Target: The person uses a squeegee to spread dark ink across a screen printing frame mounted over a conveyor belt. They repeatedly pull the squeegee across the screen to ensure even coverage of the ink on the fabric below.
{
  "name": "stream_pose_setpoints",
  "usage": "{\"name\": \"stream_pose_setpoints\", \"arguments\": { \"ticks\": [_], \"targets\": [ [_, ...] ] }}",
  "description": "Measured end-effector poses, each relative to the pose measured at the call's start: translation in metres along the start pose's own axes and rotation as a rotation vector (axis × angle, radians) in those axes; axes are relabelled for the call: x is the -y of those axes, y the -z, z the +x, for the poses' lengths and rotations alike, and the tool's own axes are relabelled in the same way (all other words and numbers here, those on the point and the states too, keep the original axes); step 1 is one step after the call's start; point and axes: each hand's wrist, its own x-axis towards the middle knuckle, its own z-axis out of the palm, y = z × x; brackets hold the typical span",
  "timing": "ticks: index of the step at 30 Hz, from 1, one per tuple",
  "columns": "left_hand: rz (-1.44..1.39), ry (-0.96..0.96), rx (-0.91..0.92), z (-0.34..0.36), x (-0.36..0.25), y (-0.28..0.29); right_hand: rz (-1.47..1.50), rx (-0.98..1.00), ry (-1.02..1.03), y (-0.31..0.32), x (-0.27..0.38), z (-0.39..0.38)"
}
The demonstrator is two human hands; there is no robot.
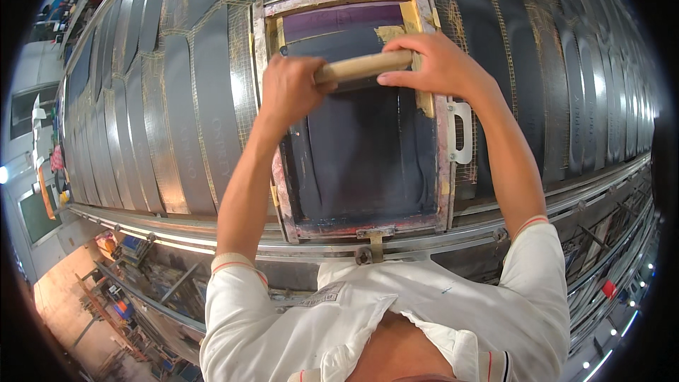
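A squeegee with a pale wooden handle (364, 68) lies crosswise over the far half of a screen-printing frame (325, 228). My left hand (293, 86) is wrapped round the handle's left end. At the other end, my right hand (442, 64) holds it between thumb and fingers, the thumb on the near side. The frame's rim is worn and stained pinkish. Dark ink covers most of its mesh (361, 148), with a purple strip toward the far edge. The squeegee's blade is mostly hidden under the handle and my hands.
Dark grey cut panels (210, 99) lie in rows on the long table, to both sides of the frame. A white metal handle (462, 132) juts from the frame's right side. Along the table's near edge runs a metal rail (177, 232), with a clamp-like bracket (376, 235) at the frame.
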Motion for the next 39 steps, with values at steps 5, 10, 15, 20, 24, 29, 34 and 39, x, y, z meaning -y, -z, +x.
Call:
{"name": "stream_pose_setpoints", "arguments": {
  "ticks": [5,10,15,20,24,29,34,39],
  "targets": [
    [0.054,0.086,0.108,0.052,0.017,0.002,-0.334,0.076,-0.086,-0.008,-0.013,0.070],
    [0.057,0.077,0.083,0.042,0.024,-0.012,-0.364,0.015,-0.139,-0.033,-0.028,0.060],
    [0.062,-0.051,-0.008,-0.039,-0.010,-0.024,-0.319,-0.068,-0.089,-0.072,0.012,-0.019],
    [-0.028,-0.018,0.045,-0.183,-0.072,-0.038,-0.338,0.039,-0.070,-0.137,0.069,-0.145],
    [-0.036,-0.033,-0.041,-0.212,-0.086,-0.038,-0.290,-0.052,-0.027,-0.153,0.082,-0.169],
    [0.044,-0.125,-0.094,-0.132,-0.051,-0.019,-0.434,-0.035,-0.022,-0.107,0.056,-0.100],
    [0.115,-0.076,-0.013,-0.006,0.001,0.000,-0.385,-0.066,-0.060,-0.046,0.006,0.015],
    [0.053,0.006,0.064,0.057,0.030,0.000,-0.391,0.048,-0.091,-0.016,-0.023,0.077]
  ]
}}
